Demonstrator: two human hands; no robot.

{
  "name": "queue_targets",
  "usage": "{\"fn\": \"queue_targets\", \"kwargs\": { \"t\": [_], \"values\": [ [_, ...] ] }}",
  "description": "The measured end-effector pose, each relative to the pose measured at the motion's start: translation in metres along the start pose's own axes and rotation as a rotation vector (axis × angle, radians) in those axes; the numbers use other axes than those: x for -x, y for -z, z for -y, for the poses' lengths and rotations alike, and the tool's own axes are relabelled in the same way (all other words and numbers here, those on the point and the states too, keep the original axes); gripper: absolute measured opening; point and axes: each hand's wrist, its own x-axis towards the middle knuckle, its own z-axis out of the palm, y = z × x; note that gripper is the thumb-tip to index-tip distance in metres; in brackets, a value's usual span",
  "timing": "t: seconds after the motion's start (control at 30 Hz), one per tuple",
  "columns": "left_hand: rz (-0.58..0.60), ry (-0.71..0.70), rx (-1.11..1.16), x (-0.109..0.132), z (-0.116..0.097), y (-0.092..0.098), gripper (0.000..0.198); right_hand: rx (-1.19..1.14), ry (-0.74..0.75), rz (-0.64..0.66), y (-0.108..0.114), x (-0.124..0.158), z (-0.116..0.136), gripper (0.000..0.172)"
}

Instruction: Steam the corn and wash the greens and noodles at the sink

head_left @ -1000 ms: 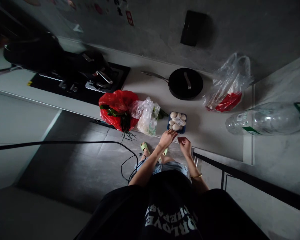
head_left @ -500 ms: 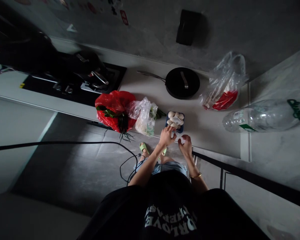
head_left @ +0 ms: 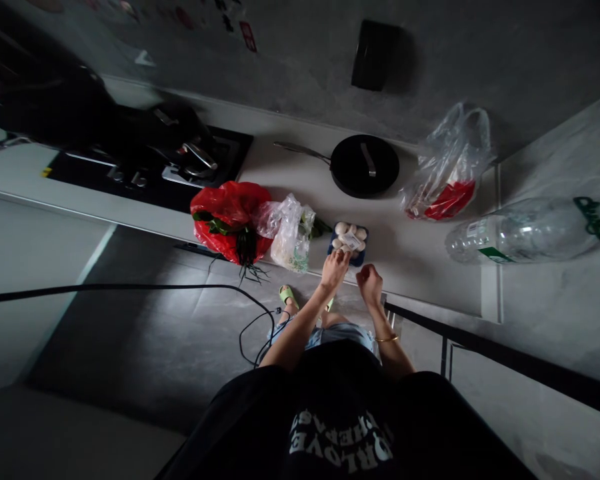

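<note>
A small blue tray of white mushrooms (head_left: pixel 351 238) sits near the front edge of the pale counter (head_left: pixel 420 257). My left hand (head_left: pixel 334 267) reaches to the tray's near edge, fingers curled against the mushrooms and the film over them. Just right of it, my right hand (head_left: pixel 369 282) hovers at the counter edge with its fingers bunched closed; I cannot make out anything in it. A gold bangle is on my right wrist.
Left of the tray lie a clear plastic bag (head_left: pixel 291 233) and a red bag with greens (head_left: pixel 230 219). A black lidded pan (head_left: pixel 364 165) stands behind. Another bag with red contents (head_left: pixel 447 177) and a large bottle (head_left: pixel 523 231) lie right. The stove (head_left: pixel 145 163) is at the left.
Both hands have moved slightly up toward the mushroom tray. My left hand now rests on its near edge, and my right hand has closed more tightly.
</note>
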Motion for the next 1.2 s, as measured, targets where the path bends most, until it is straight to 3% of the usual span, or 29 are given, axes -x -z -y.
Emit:
{"fn": "queue_targets", "kwargs": {
  "t": [0.2, 0.3, 0.37, 0.43, 0.53, 0.6, 0.7, 0.9, 1.07, 1.2],
  "values": [
    [0.087, 0.130, 0.170, 0.005, 0.001, 0.000, 0.027, 0.015, 0.023, -0.091, 0.000, 0.001, -0.004, 0.007],
    [0.078, 0.103, 0.352, 0.001, 0.009, 0.001, 0.022, -0.104, -0.142, -0.095, 0.001, -0.004, -0.004, 0.024],
    [0.079, 0.073, 0.408, -0.001, 0.014, 0.002, 0.020, -0.264, -0.357, 0.013, 0.006, -0.002, -0.004, 0.039],
    [0.055, 0.042, 0.399, -0.003, 0.015, 0.003, 0.018, -0.467, -0.545, 0.212, 0.014, 0.007, -0.004, 0.047],
    [-0.034, 0.016, 0.323, 0.000, 0.010, 0.001, 0.017, -0.790, -0.656, 0.462, 0.023, 0.026, 0.004, 0.047],
    [-0.080, 0.002, 0.287, 0.003, 0.005, 0.000, 0.018, -0.953, -0.634, 0.437, 0.019, 0.034, 0.014, 0.044],
    [-0.111, -0.015, 0.256, 0.008, 0.000, -0.002, 0.020, -1.016, -0.547, 0.178, -0.002, 0.031, 0.029, 0.038],
    [-0.146, -0.013, 0.229, 0.011, -0.005, -0.003, 0.022, -0.736, -0.398, -0.183, -0.040, 0.006, 0.032, 0.033],
    [-0.199, 0.010, 0.286, 0.008, -0.007, -0.006, 0.021, -0.446, -0.209, -0.280, -0.025, 0.011, 0.026, 0.037],
    [-0.190, 0.071, 0.465, 0.004, -0.002, -0.010, 0.017, -0.236, 0.090, -0.254, -0.009, 0.019, 0.017, 0.031]
  ]
}}
